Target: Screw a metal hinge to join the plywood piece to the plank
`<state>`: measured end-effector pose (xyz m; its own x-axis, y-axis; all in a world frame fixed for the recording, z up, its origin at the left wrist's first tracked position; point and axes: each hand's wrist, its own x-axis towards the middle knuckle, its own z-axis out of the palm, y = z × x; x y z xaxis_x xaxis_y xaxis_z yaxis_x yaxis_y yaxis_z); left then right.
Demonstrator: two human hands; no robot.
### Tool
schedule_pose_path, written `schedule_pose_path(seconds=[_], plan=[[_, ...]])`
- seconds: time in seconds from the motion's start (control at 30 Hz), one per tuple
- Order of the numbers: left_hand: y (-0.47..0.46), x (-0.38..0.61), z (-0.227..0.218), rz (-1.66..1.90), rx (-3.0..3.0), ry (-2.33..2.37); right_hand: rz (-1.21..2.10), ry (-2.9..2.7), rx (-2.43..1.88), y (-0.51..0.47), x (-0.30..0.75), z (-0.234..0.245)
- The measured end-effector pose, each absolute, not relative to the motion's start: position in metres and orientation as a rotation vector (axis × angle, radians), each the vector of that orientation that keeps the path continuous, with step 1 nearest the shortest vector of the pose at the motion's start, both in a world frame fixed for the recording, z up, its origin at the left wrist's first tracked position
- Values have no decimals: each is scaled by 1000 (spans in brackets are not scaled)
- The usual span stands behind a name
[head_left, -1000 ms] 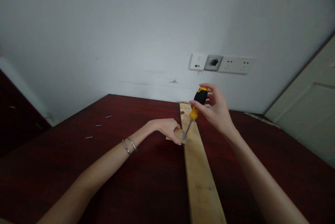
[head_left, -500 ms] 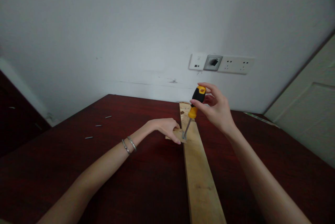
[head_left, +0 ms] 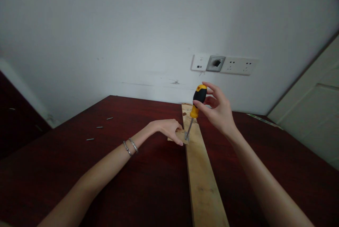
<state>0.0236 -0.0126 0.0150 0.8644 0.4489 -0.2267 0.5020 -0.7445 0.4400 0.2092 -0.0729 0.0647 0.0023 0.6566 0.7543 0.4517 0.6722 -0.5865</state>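
My right hand [head_left: 219, 108] grips the black-and-yellow handle of a screwdriver [head_left: 199, 94] between thumb and fingers. The shaft slants down, its tip meeting a small metal piece [head_left: 186, 136] whose exact kind I cannot make out. That piece sits at the end of a small wooden block [head_left: 181, 135], against a long wooden plank [head_left: 202, 174]. Fingers and thumb of my left hand [head_left: 169, 129] are closed around the block from the left. Some of its fingers are hidden behind the block.
Several small metal pins or screws [head_left: 99, 127] lie on the dark red table [head_left: 127, 188] at the left. Behind it rises a white wall with a row of sockets [head_left: 239, 65]. A thin strip [head_left: 265, 121] lies at the back right, near a pale door [head_left: 315, 114].
The screwdriver handle has turned in my right hand and tilted slightly left and up, the hand moving with it. My left hand and the plank look unmoved.
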Motion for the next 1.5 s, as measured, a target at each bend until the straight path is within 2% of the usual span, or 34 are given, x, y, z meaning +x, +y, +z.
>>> schedule_pose_path(seconds=[0.5,0.67,0.87,1.0,1.23,1.5], plan=[[-13,24,15,-165,2543,718,116,-1574,-887,-79,210,71],[-9,17,21,-127,2589,764,105,-1486,-1023,-68,226,69],[0,9,26,-92,2612,782,213,-1572,-1499,-31,251,32],[2,8,26,-82,2634,794,308,-1738,-1669,-17,252,5],[2,8,26,-85,2647,796,422,-1827,-1839,-9,251,-22],[3,8,25,-48,2649,780,389,-1897,-1913,-3,254,-42]])
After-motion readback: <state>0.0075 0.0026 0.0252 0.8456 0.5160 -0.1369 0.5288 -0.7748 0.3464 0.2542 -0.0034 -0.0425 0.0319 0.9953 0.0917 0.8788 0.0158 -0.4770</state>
